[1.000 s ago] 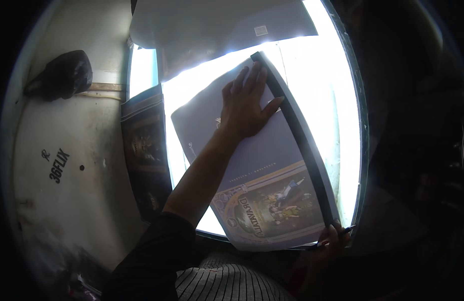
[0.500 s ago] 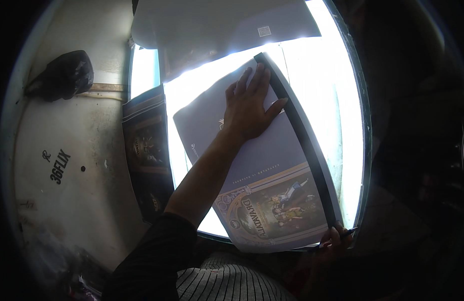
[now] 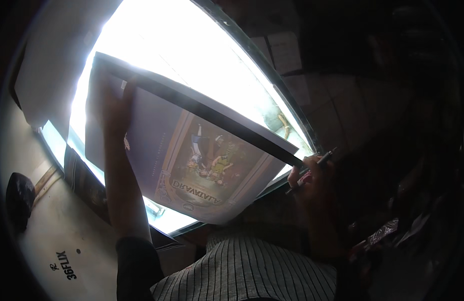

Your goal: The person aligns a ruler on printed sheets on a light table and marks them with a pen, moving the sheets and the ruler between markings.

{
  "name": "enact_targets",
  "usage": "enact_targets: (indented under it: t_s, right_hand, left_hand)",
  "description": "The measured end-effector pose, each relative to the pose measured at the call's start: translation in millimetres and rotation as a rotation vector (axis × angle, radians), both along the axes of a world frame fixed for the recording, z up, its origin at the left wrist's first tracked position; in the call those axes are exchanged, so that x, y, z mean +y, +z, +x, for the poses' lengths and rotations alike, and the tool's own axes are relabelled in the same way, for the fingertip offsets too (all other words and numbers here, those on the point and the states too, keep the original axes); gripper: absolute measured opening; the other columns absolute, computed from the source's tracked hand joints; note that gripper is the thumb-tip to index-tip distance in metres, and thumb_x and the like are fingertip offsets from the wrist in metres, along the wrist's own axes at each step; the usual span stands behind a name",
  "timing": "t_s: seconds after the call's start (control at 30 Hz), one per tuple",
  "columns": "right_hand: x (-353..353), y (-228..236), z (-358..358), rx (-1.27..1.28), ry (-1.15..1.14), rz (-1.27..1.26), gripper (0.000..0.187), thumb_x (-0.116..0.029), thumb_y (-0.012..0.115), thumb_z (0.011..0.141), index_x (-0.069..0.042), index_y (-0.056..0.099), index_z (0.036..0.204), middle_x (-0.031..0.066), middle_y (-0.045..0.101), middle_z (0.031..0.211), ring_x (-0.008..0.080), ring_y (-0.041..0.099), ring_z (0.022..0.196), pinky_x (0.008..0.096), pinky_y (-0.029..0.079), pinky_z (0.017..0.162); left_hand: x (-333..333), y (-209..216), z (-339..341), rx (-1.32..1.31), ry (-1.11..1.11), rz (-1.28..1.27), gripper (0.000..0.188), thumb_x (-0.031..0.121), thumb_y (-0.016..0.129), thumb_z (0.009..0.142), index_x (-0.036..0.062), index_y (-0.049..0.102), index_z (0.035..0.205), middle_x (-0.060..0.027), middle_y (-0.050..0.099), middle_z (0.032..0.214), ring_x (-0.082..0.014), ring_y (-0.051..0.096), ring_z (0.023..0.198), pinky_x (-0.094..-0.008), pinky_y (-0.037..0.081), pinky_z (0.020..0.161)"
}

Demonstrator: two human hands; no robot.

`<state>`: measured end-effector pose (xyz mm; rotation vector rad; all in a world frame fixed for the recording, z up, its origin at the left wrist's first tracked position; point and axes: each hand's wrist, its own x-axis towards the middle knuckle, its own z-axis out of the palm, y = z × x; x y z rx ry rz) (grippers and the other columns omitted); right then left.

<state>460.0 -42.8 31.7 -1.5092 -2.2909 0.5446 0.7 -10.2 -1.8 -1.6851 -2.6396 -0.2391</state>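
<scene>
A printed sheet with an illustrated panel lies slantwise over a brightly lit light table. Along its far long edge runs a dark, ruler-like strip. My left hand lies across the strip's far-left end and the sheet, fingers apart, though glare and blur soften them. At the strip's near-right end, my right hand is closed round a slim pen-like tool. Its fingers also meet the end of the strip; shadow hides whether they grip it.
Another large sheet overlaps the light table's left side. Below it lies a dark printed piece, partly behind my left forearm. A black bundle rests on the pale surface at left. The table's dark frame borders the right.
The view has swung, so the table and sheets appear turned and shifted left. My left hand stays at the strip's far end; my right hand still has the pen-like tool.
</scene>
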Motion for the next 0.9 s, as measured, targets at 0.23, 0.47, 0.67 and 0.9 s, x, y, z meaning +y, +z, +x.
enact_targets:
  t_s: [0.23,0.47,0.67,0.9]
  right_hand:
    - [-6.3,-17.1,12.8,0.100,0.092,0.067,0.042,-0.007,0.077,0.075,-0.011,0.060,0.114,0.0038,0.062,0.093,0.0221,0.055,0.089,0.0395,0.040,0.082]
    - [-2.2,-18.3,11.4,0.232,0.081,0.034,0.047,-0.003,0.079,0.072,-0.012,0.060,0.114,0.0006,0.065,0.092,0.0197,0.056,0.088,0.0394,0.038,0.082]
    - [5.8,-17.2,12.8,0.284,0.143,0.021,0.052,-0.003,0.080,0.067,-0.012,0.060,0.114,-0.0034,0.067,0.085,0.0159,0.057,0.087,0.0373,0.036,0.085]
    - [6.5,-21.5,14.5,0.358,0.142,-0.045,0.050,-0.005,0.080,0.068,-0.012,0.061,0.114,-0.0041,0.068,0.082,0.0130,0.056,0.084,0.0357,0.035,0.083]
  left_hand:
    - [-3.0,-5.4,-0.1,-0.129,0.119,-0.091,0.086,0.060,0.055,0.092,0.0080,0.029,0.154,-0.0191,0.031,0.159,-0.0370,0.027,0.148,-0.0529,0.021,0.120]
    - [-5.7,-5.1,-5.1,-0.119,-0.026,0.023,0.087,0.058,0.057,0.091,0.0059,0.028,0.154,-0.0198,0.031,0.158,-0.0375,0.027,0.147,-0.0514,0.021,0.120]
    - [-8.7,-9.2,-8.9,-0.065,-0.038,-0.020,0.091,0.058,0.062,0.088,0.0045,0.029,0.153,-0.0223,0.033,0.156,-0.0389,0.028,0.146,-0.0518,0.021,0.119]
    - [-1.3,5.7,4.3,-0.049,-0.003,-0.078,0.093,0.054,0.068,0.085,0.0036,0.029,0.153,-0.0228,0.032,0.157,-0.0390,0.027,0.147,-0.0501,0.021,0.120]
